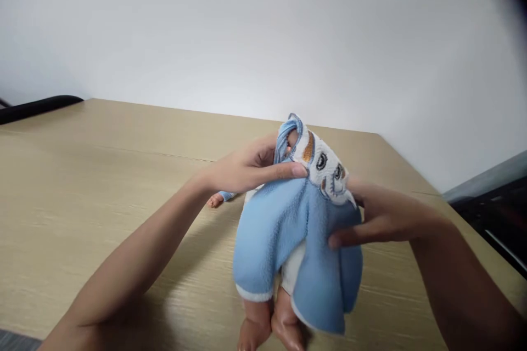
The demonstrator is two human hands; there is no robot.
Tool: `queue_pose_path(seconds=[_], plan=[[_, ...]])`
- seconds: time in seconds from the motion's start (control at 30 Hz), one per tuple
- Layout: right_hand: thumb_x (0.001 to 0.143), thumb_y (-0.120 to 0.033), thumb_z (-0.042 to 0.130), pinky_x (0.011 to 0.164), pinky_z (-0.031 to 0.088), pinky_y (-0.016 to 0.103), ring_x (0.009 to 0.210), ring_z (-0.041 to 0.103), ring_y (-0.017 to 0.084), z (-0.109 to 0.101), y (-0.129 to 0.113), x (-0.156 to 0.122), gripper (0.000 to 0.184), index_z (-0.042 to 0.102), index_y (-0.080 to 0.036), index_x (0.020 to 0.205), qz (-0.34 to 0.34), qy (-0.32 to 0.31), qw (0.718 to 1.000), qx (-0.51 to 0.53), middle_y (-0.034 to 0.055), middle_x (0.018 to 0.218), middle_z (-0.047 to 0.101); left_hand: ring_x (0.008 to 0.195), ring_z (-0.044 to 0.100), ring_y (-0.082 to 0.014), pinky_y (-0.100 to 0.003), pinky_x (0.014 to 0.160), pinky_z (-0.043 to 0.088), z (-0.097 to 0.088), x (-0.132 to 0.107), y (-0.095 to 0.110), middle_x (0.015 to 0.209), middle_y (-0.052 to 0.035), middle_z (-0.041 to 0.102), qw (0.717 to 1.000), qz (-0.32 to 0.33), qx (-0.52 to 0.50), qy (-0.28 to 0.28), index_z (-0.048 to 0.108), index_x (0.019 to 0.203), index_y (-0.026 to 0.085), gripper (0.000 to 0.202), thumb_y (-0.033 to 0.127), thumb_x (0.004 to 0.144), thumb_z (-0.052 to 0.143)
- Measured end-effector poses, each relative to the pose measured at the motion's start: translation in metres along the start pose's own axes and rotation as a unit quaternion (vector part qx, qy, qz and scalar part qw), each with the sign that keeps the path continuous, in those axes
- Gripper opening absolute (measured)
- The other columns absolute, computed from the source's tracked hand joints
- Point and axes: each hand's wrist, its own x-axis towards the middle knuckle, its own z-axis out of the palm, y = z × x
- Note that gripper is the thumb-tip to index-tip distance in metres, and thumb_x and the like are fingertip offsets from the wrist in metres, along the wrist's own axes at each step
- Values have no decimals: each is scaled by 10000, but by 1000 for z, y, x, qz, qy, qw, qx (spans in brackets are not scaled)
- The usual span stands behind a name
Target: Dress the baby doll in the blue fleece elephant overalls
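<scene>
A doll (286, 321) is near the front of the table, its bare legs toward me. A light blue fleece hooded cape (263, 230) with white trim drapes over its body, and something white shows beneath the front opening. The white hood part (325, 170) carries an embroidered animal face. My left hand (251, 167) is closed on the hood's left edge, thumb in front. On the other side my right hand (379, 219) pinches the cape's right side, its fingers behind the cloth. The doll's head is mostly hidden by the hood.
A small doll hand with a blue sleeve (218, 198) lies on the wooden table (102, 186) beyond my left forearm. A white partition wall (206, 49) rises behind the table. Dark objects (489, 219) stand off the right edge, and a black curved object (45, 107) lies at the far left.
</scene>
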Motion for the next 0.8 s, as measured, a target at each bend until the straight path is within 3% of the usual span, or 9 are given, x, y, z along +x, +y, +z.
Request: queue_pose_path(seconds=[0.07,0.17,0.23,0.3,0.47,0.57,0.63,0.7,0.8], plan=[[901,-491,867,939,662,396,1049,780,290,8,-3,9,399,801,-217,1183,-21,-42,999,4,62,1163,825,999,713,-236,-345,857,605,5,1,0,1051,-58,738,1000,-1,15,18,713,1080,236,360,572,966,781],[878,-494,888,1073,622,431,1144,763,302,22,-5,23,403,800,-251,1186,-42,-7,999,-4,38,1211,822,943,699,-221,-331,836,595,6,0,2,998,-46,721,999,-7,35,23,706,983,229,345,561,952,797],[867,-478,901,1129,594,444,1203,749,314,27,-4,27,423,794,-289,1229,-37,16,999,0,17,1243,817,936,709,-225,-331,818,600,-1,-3,3,1003,-50,739,999,-16,33,11,727,1014,231,342,560,951,796],[848,-453,921,1151,581,455,1253,732,337,29,-3,26,473,787,-311,1279,-31,44,998,19,16,1284,808,940,727,-236,-328,797,609,-13,-5,3,1028,-58,766,999,-33,38,-18,758,1068,232,359,545,911,840],[870,-462,897,1193,552,533,1376,675,401,29,5,18,562,756,-327,1397,-15,108,984,142,39,1409,770,938,757,-245,-305,787,626,-34,-8,3,1025,-53,799,985,-60,66,-151,804,1013,221,324,435,811,940],[890,-507,874,1254,485,584,1474,601,411,33,9,17,584,743,-344,1435,1,139,975,174,45,1516,714,980,761,-252,-323,840,642,-31,-6,4,990,-55,791,992,-44,25,-118,794,1071,224,296,436,885,881],[910,-522,853,1221,518,581,1448,626,406,36,7,17,513,781,-318,1375,31,107,976,185,58,1485,735,934,753,-235,-319,826,642,-28,-6,3,931,-46,765,997,-33,10,-65,770,1110,224,328,471,913,856],[909,-518,855,1137,593,547,1358,697,388,38,2,18,478,805,-278,1320,45,28,978,204,72,1381,788,887,738,-207,-305,820,637,-26,-6,-1,927,-38,751,999,-21,9,-36,748,1136,222,352,488,928,845],[861,-450,909,1113,613,502,1313,728,358,38,-4,20,554,779,-275,1371,28,-22,977,211,64,1338,808,845,730,-187,-282,799,630,-29,-6,-7,936,-34,759,998,-24,10,-52,747,1142,221,373,484,908,869]])
